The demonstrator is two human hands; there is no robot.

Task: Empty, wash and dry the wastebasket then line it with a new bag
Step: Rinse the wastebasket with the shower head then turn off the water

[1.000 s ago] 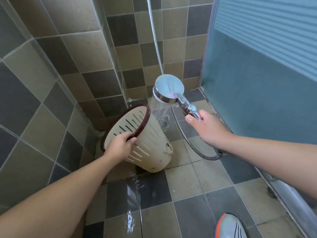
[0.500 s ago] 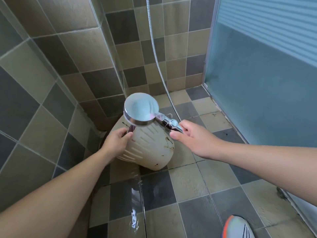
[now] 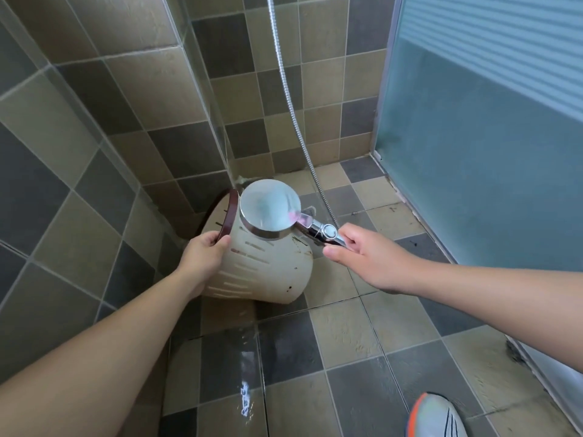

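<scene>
The wastebasket lies tipped in the floor's far-left corner, mouth toward the wall, left hand clamped on its rim. The right hand grips the shower head just above its side.

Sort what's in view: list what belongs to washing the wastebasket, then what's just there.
In the job:
- wastebasket, tilted on the floor, cream with a dark rim
- shower head, over the basket
- shower hose
- left hand, gripping the rim
- right hand, on the shower handle

Just there:
- shoe
- frosted glass door
- tiled wall
</scene>
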